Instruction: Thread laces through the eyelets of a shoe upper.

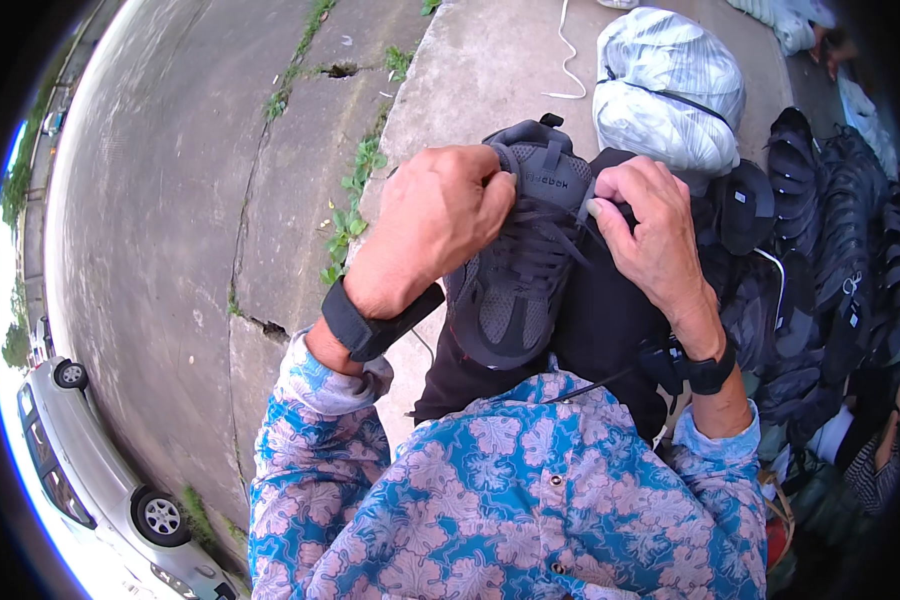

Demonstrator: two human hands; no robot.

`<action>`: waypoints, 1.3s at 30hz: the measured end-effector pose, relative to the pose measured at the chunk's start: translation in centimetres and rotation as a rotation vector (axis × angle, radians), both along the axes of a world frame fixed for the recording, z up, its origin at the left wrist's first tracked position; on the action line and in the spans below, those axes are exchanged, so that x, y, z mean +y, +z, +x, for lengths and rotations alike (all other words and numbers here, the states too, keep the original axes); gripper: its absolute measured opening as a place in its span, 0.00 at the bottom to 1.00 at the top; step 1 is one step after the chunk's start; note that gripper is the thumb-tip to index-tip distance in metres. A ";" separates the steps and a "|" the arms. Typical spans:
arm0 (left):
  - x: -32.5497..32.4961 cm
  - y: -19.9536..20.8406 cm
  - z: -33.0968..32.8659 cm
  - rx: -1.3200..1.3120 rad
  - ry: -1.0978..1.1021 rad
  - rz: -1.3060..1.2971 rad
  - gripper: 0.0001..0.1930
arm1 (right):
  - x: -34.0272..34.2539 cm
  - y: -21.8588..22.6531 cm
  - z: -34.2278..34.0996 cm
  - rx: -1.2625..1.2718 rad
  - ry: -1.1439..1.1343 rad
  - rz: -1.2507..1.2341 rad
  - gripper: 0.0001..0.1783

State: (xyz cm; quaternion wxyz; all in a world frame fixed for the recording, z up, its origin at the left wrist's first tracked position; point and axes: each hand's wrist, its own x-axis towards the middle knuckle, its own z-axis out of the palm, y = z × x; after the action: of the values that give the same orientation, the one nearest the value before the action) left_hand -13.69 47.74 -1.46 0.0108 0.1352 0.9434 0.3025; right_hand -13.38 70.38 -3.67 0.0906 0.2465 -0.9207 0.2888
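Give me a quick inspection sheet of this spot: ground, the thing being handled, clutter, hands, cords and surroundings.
Surface: cracked concrete pavement with weeds in the seams.
Job's thing: dark sneaker, held up, laces facing the camera.
Clutter: tied white sack; rows of dark shoes at right.
Hands: left hand and right hand both grip the sneaker's collar; black wristbands on both.
Cables: white cord on the ground.
Surroundings: silver car on the road, lower left.
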 end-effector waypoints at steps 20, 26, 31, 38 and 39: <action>-2.1 -2.8 2.1 -0.402 0.189 0.636 0.14 | -5.1 -0.2 -3.0 -0.081 0.237 0.060 0.04; -2.4 1.2 1.6 -0.348 0.209 0.774 0.13 | 0.3 0.7 -3.0 0.244 0.139 0.338 0.05; -0.8 0.2 0.6 -0.370 0.152 0.807 0.12 | 7.0 -0.3 -2.5 0.143 -0.098 0.397 0.06; -1.2 -0.6 1.2 -0.350 0.224 0.779 0.10 | 6.4 -2.0 -1.9 0.064 -0.121 0.131 0.07; -1.3 -0.5 1.3 -0.331 0.243 0.736 0.10 | 6.1 -2.0 -1.9 0.064 -0.127 0.124 0.07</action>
State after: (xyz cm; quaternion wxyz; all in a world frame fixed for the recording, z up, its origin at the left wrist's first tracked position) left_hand -12.40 46.39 -1.98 0.0773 -0.0328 0.7670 0.6361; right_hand -15.24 76.49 -5.64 0.1225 0.2016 -0.9472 0.2172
